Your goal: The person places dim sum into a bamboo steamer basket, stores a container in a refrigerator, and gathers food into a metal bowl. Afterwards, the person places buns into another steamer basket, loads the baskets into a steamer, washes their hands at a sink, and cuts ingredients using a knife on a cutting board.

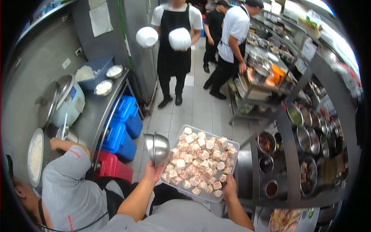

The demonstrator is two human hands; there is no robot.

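A translucent plastic tray (208,198) full of pale, whitish-pink chunky food pieces (199,160) is in front of my body. My right hand (230,187) is closed round the tray's near right edge. At the near left corner, my left hand (153,172) grips metal bowls (159,149) tipped on their side, apparently two nested together. The same hand is against the tray's left edge; its fingers are partly hidden, so I cannot tell how much of the tray it supports.
On the left, a co-worker (75,185) reaches over a steel counter (91,112) near a rice cooker (69,102). Blue bins (119,137) and a red bin (114,167) stand below. Ahead, a person (174,46) holds white bowls (179,38). Steel shelving (284,158) with pots lines the right.
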